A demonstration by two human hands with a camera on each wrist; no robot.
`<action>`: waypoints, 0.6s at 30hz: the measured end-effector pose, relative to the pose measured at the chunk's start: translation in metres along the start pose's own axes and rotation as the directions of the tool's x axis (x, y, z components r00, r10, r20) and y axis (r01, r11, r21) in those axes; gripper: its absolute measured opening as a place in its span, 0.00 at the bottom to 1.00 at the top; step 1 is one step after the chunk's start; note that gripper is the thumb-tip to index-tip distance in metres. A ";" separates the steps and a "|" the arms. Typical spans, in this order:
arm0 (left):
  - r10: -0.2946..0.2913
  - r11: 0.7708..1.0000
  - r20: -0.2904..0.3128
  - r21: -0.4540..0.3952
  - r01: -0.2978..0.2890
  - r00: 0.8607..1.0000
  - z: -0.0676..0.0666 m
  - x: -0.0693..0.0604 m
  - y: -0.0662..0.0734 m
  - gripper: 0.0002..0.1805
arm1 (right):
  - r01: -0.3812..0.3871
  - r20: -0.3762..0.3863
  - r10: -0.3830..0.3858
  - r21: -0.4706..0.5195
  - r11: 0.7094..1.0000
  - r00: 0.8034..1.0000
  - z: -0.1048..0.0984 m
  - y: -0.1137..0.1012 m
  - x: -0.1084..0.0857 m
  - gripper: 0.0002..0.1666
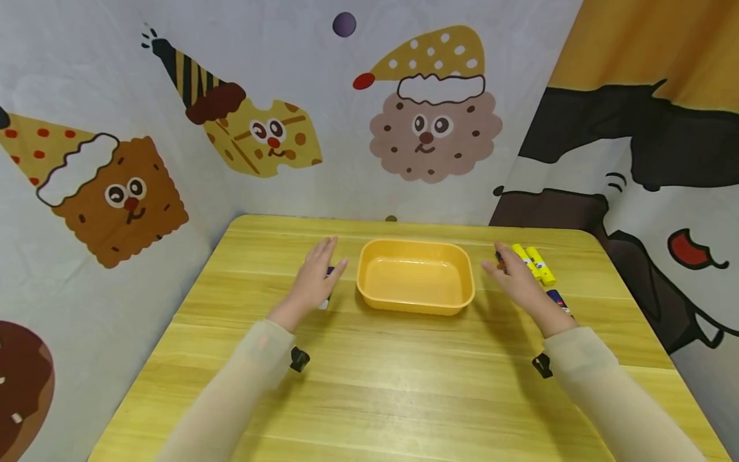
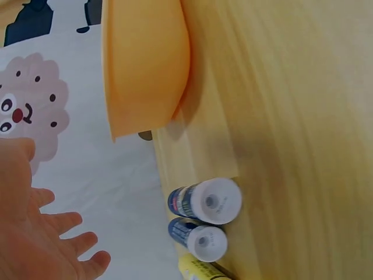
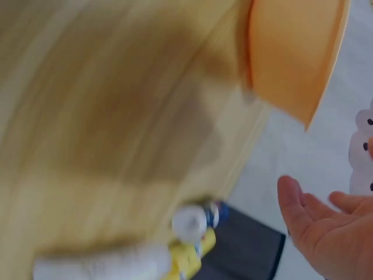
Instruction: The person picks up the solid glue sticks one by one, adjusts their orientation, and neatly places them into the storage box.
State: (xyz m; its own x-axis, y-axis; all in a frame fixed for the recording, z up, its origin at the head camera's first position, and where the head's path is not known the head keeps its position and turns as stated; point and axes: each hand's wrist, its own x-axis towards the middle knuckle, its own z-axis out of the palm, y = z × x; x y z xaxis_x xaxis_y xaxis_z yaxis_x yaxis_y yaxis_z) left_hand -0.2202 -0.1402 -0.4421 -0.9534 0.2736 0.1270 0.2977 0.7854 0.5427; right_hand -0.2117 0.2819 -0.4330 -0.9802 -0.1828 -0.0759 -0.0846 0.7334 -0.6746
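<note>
Both were spread, empty: left grip (image 1: pixel 312 279), right grip (image 1: pixel 518 283); yellow-orange rectangular plastic tray (image 1: pixel 414 304) looked light, stiff, best held by its ends

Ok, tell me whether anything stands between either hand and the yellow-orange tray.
Nothing visible stands between the left hand or the right hand and the tray. In the head view, a tube lies partly hidden behind each hand, outside those gaps.

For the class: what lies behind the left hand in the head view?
Behind the left hand, a dark tube and white cap partly show; the hand covers the rest. The left wrist view shows two blue tubes and part of a yellow tube.
</note>
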 end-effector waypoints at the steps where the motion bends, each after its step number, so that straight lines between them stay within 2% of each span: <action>1: -0.004 1.000 -0.005 -0.001 0.004 1.000 0.001 -0.002 -0.001 0.36 | -0.030 0.012 0.030 0.024 0.999 0.999 0.003 -0.001 0.001 0.45; 4: -0.009 1.000 -0.027 0.022 0.009 1.000 0.005 -0.006 -0.002 0.37 | -0.127 0.056 0.121 0.128 0.984 0.991 0.013 -0.006 0.005 0.44; 8: -0.004 0.996 -0.074 0.083 0.010 0.997 0.010 -0.011 -0.003 0.37 | -0.218 0.077 0.205 0.263 0.940 0.976 0.026 -0.014 0.009 0.40; 12: -0.031 0.992 -0.117 0.120 0.045 0.993 0.014 -0.015 -0.003 0.35 | -0.248 0.035 0.248 0.283 0.927 0.968 0.035 -0.021 0.014 0.35; 18: -0.158 0.977 -0.176 0.115 0.180 0.972 0.023 -0.018 -0.006 0.34 | -0.264 -0.032 0.282 0.259 0.929 0.959 0.043 -0.023 0.019 0.30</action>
State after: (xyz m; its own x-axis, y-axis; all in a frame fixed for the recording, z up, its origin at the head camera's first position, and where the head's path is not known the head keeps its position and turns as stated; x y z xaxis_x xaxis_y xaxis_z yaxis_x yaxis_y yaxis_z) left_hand -0.2042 -0.1370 -0.4669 -0.9821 0.0442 0.1833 0.1250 0.8805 0.4573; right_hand -0.2211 0.2330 -0.4506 -0.9695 0.0520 -0.2394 0.2268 0.5604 -0.7966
